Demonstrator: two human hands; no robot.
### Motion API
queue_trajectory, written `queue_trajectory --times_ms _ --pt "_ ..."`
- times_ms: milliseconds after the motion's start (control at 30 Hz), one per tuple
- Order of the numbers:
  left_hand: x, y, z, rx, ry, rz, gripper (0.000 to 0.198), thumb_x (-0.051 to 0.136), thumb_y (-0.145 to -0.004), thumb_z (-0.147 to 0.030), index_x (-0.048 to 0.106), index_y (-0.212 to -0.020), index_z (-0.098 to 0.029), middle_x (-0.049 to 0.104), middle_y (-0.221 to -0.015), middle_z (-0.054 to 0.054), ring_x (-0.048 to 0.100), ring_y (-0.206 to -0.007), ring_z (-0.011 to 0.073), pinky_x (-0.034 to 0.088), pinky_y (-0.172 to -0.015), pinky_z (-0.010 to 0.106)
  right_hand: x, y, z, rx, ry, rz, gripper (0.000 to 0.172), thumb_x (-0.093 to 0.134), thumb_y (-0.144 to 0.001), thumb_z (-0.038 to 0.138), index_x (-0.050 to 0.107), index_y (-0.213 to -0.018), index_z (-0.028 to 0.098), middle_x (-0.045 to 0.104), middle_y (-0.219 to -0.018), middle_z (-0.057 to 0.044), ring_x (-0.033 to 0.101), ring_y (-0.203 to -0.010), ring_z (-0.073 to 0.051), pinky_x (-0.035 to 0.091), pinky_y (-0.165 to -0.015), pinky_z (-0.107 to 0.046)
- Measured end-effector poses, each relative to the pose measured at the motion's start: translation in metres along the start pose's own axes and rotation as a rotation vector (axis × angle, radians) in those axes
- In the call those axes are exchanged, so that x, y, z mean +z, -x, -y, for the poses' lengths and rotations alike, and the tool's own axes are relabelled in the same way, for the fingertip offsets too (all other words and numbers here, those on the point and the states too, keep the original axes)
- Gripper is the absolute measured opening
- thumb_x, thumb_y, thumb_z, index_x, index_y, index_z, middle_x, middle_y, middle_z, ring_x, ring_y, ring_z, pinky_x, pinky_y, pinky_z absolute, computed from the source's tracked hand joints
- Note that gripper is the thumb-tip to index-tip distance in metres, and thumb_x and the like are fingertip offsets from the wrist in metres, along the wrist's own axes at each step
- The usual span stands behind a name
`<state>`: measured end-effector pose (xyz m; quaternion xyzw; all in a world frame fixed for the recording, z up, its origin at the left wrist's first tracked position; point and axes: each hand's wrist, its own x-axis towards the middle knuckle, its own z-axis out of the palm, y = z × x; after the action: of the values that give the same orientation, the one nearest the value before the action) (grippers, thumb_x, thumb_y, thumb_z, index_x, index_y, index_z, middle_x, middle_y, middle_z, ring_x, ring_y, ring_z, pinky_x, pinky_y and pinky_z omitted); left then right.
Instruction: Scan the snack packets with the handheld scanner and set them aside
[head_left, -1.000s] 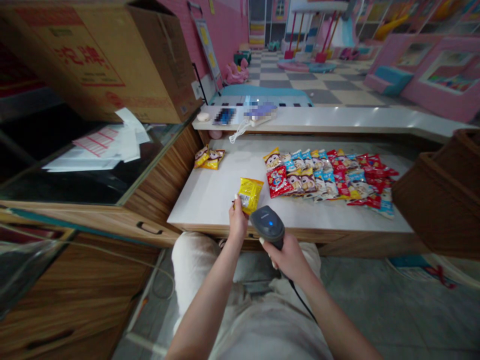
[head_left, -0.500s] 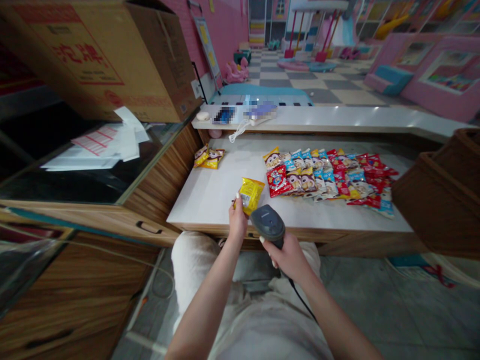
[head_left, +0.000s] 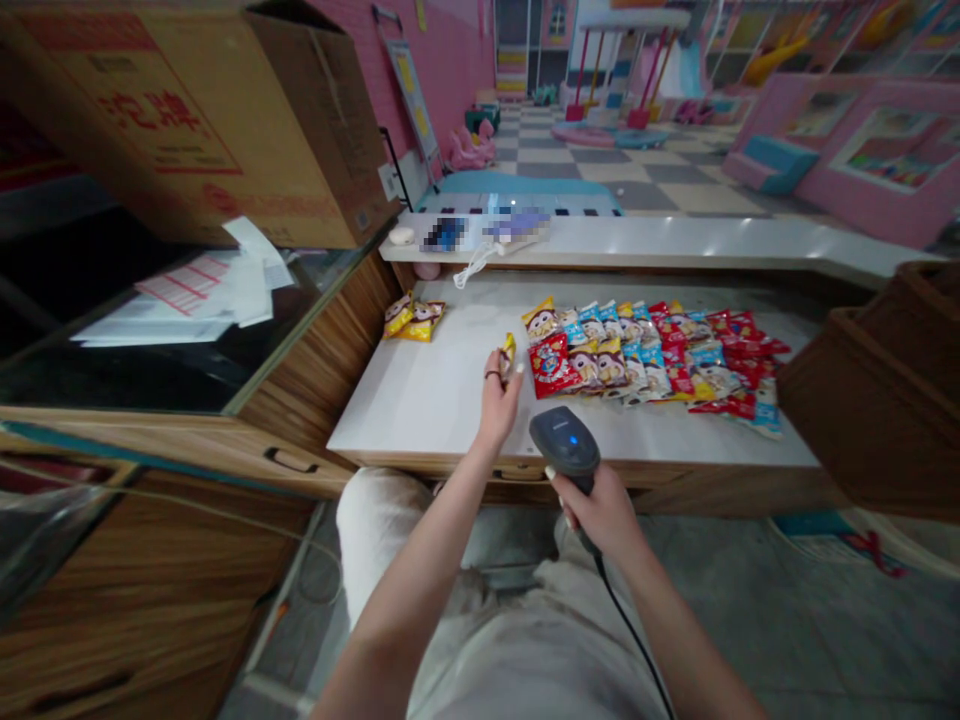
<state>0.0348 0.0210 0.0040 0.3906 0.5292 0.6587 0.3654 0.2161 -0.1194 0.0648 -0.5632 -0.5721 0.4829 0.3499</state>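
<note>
My left hand is closed on a yellow snack packet, mostly hidden behind the fingers, above the white desk. In my right hand is a dark barcode scanner with a blue light on top; its black cable runs down over my lap. Several red, blue and yellow snack packets lie in overlapping rows just right of my left hand. A small group of yellow packets rests at the desk's left side.
A large cardboard box and papers stand on the glass-topped counter at left. A raised shelf behind the desk bears a phone and a white cable. A brown woven basket is at right.
My left hand has moved up and a little right with the yellow packet, which is turned and now mostly hidden. The scanner has shifted right, away from the packet, and its blue light shows.
</note>
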Motion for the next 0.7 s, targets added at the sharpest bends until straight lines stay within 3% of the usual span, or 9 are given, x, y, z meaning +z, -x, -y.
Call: queue_trajectory --times_ms 133,200,300,400,533,600,700 --pt "0.038 -0.008 0.016 0.076 -0.316 0.263 0.098 0.088 -0.087 -0.069 0.061 -0.164 -0.015 0.039 -0.186 0.028 0.022 -0.180 0.0459 0.013 -0.147 0.059 -0.009 -0.005 -0.013 0.011 -0.046 -0.058 0.039 0.075 -0.087 0.056 0.060 -0.064 0.028 0.057 -0.040 0.003 0.054 -0.034 -0.016 0.044 -0.044 -0.027" --pt "0.049 -0.007 0.025 0.122 -0.417 0.291 0.106 0.085 -0.086 -0.077 0.057 -0.168 -0.016 0.032 -0.189 0.028 0.013 -0.181 0.0477 0.009 -0.146 0.064 -0.011 -0.006 -0.019 0.014 -0.054 -0.072 0.039 0.076 -0.088 0.056 0.061 -0.065 0.027 0.057 -0.040 0.003 0.053 -0.033 -0.016 0.042 -0.043 -0.026" --pt "0.049 -0.006 0.032 0.173 -0.475 0.330 0.110 0.078 -0.090 -0.081 0.050 -0.173 -0.015 0.029 -0.190 0.029 0.012 -0.182 0.0466 0.011 -0.146 0.065 -0.012 -0.007 -0.023 0.023 -0.074 -0.080 0.041 0.078 -0.088 0.058 0.060 -0.066 0.028 0.056 -0.040 0.004 0.052 -0.033 -0.016 0.041 -0.042 -0.027" --pt "0.038 -0.010 0.031 0.181 -0.481 0.384 0.108 0.076 -0.091 -0.079 0.051 -0.172 -0.012 0.034 -0.187 0.031 0.019 -0.180 0.0466 0.013 -0.146 0.064 -0.008 -0.009 -0.022 0.031 -0.082 -0.056 0.044 0.078 -0.088 0.061 0.059 -0.064 0.029 0.055 -0.040 0.003 0.052 -0.034 -0.017 0.042 -0.042 -0.027" --pt "0.014 -0.020 0.019 0.231 -0.460 0.411 0.089 0.078 -0.095 -0.068 0.059 -0.167 -0.020 0.038 -0.187 0.025 0.026 -0.179 0.0437 0.015 -0.146 0.062 -0.003 -0.014 -0.021 0.031 -0.085 -0.053 0.046 0.079 -0.086 0.065 0.060 -0.065 0.029 0.053 -0.039 0.004 0.052 -0.033 -0.018 0.044 -0.041 -0.029" --pt "-0.005 -0.033 0.012 0.284 -0.450 0.382 0.079 0.076 -0.099 -0.059 0.060 -0.166 -0.022 0.041 -0.187 0.022 0.031 -0.178 0.0403 0.018 -0.146 0.060 -0.002 -0.017 -0.023 0.030 -0.086 -0.059 0.046 0.080 -0.087 0.064 0.059 -0.066 0.029 0.053 -0.039 0.004 0.053 -0.033 -0.019 0.045 -0.041 -0.029" --pt "-0.047 -0.070 0.001 0.332 -0.494 0.230 0.073 0.071 -0.100 -0.039 0.057 -0.169 -0.019 0.046 -0.184 0.020 0.034 -0.177 0.0356 0.020 -0.147 0.055 -0.001 -0.019 -0.027 0.027 -0.068 -0.063 0.044 0.079 -0.088 0.062 0.058 -0.066 0.029 0.054 -0.040 0.004 0.054 -0.033 -0.019 0.046 -0.042 -0.029"
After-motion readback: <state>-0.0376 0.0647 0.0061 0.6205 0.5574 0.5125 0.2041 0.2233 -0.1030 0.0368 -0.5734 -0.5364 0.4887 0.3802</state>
